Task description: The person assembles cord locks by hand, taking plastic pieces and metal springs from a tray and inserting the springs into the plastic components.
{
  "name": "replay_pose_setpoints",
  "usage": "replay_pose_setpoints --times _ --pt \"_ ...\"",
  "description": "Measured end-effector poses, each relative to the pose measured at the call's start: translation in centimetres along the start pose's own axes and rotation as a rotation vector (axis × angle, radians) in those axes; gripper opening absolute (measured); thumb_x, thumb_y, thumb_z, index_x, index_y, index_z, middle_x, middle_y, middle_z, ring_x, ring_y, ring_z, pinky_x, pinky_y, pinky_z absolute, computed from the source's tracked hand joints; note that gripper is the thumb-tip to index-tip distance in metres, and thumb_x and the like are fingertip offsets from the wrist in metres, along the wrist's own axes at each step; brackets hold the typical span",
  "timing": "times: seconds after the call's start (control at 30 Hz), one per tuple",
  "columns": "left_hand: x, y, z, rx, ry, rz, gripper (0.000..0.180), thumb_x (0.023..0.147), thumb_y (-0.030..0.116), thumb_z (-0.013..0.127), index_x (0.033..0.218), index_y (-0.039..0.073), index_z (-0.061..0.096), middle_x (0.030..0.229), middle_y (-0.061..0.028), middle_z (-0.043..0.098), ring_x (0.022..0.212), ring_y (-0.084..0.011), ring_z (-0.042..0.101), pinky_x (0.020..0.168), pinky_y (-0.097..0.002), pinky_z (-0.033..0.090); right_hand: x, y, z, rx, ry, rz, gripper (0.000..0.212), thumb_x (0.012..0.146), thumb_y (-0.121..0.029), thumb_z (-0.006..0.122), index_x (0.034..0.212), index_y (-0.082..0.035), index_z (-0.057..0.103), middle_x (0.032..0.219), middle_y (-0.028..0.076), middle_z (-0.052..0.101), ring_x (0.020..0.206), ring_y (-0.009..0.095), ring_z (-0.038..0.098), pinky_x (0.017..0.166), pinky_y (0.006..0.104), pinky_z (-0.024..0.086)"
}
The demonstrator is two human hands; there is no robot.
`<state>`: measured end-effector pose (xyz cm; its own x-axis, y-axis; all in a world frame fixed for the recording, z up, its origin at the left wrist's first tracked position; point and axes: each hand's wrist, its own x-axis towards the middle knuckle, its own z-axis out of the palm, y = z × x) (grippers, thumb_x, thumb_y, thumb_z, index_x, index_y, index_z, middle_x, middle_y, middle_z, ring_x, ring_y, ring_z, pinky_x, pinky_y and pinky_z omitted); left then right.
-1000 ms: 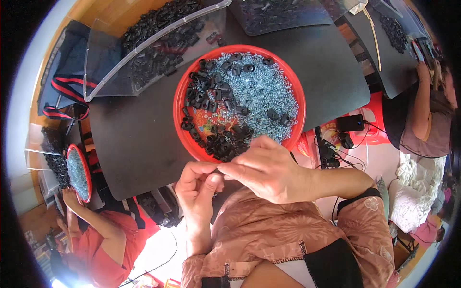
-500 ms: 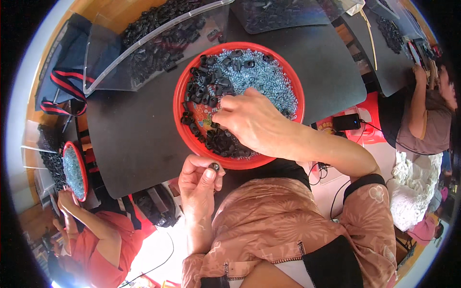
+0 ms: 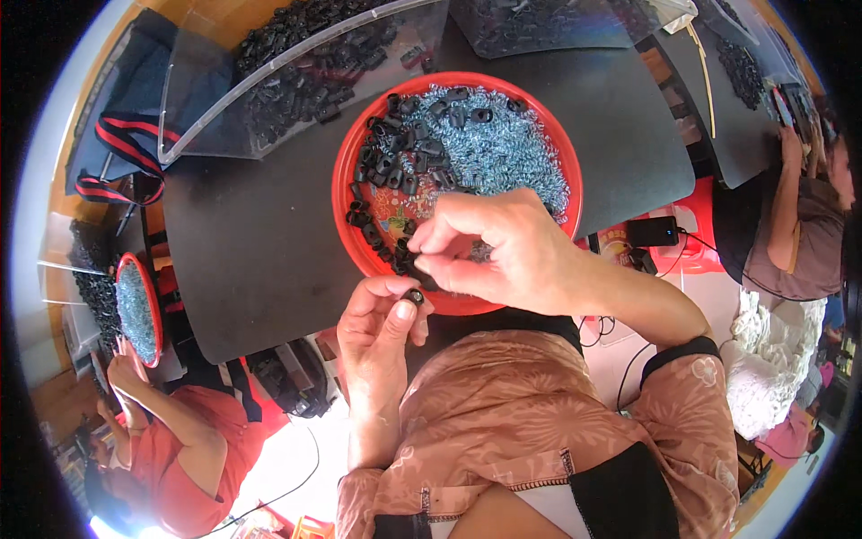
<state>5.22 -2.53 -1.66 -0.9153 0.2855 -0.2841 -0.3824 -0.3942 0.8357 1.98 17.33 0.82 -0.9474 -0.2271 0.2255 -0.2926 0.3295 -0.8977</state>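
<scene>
My left hand [image 3: 379,328] pinches a small black plastic piece [image 3: 413,297] between thumb and fingers, its round opening facing up. This is just outside the near rim of a red basin [image 3: 344,193]. Above the basin's near side, close to that piece, my right hand [image 3: 503,244] has thumb and forefinger brought together; whatever is between them is too small to make out. Inside the basin lie many small metal springs [image 3: 503,153] at the far right. Loose black plastic pieces [image 3: 386,166] are heaped along the left and near sides.
Clear plastic bins [image 3: 310,81] of black parts stand at the back of the dark table [image 3: 251,242]. At the left, a person in red [image 3: 193,449] works by another red basin [image 3: 158,328]. Another person [image 3: 795,216] sits at the right, near a black device [image 3: 653,231] with a cable.
My right hand has drawn back from the middle of the basin toward my left hand. My left hand still holds the black piece, slightly farther right and higher.
</scene>
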Motion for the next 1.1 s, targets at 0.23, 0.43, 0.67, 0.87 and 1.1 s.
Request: replay_pose_setpoints --times 0.23,0.43,0.67,0.87,1.1 --pt "0.6 0.1 1.3 -0.007 0.019 -0.01 0.018 0.092 0.009 0.064 0.108 0.0 0.062 0.084 -0.0058 0.065 0.066 -0.0103 0.056 0.061 -0.0228 0.045 -0.6 0.0 -0.6 0.26 -0.042 -0.008 0.011 0.079 0.001 0.073 0.088 -0.001 0.068 0.091 0.012 0.07 0.088 0.023 0.07 0.072 0.0283 0.056" --pt "0.9 0.4 2.3 -0.009 0.022 -0.024 0.017 0.093 0.01 0.063 0.107 0.0 0.062 0.085 -0.0051 0.065 0.064 -0.0096 0.054 0.059 -0.0217 0.043 -1.0 -0.4 -0.1 0.091 0.109 -0.224 0.027 0.076 0.003 0.073 0.1 -0.008 0.072 0.086 0.003 0.067 0.082 0.019 0.059 0.068 0.0297 0.051" --pt "1.1 0.8 2.2 0.121 0.008 0.011 0.012 0.093 0.008 0.062 0.102 -0.001 0.062 0.082 -0.0018 0.062 0.063 -0.0065 0.052 0.056 -0.02 0.041 -1.1 -0.2 -0.8 -0.031 0.067 -0.288 0.029 0.075 -0.002 0.073 0.104 -0.006 0.068 0.085 0.003 0.066 0.081 0.021 0.06 0.069 0.0317 0.051" --pt "1.2 1.0 1.5 0.392 0.026 0.069 0.013 0.093 0.007 0.062 0.102 -0.001 0.062 0.076 0.0016 0.06 0.062 -0.0037 0.05 0.057 -0.0179 0.041 -0.2 -1.8 -2.1 -0.409 -0.19 -0.354 0.024 0.075 -0.009 0.067 0.096 0.0 0.061 0.08 0.007 0.056 0.078 0.023 0.059 0.065 0.037 0.05" --pt "1.5 0.8 2.4 0.334 0.017 0.103 0.019 0.092 0.005 0.06 0.111 0.0 0.058 0.084 -0.0013 0.062 0.066 -0.0049 0.052 0.06 -0.0178 0.043 -0.3 -1.4 -2.6 -0.322 -0.206 -0.225 0.015 0.079 -0.008 0.065 0.09 0.0 0.058 0.079 0.01 0.057 0.071 0.027 0.062 0.058 0.0393 0.05"
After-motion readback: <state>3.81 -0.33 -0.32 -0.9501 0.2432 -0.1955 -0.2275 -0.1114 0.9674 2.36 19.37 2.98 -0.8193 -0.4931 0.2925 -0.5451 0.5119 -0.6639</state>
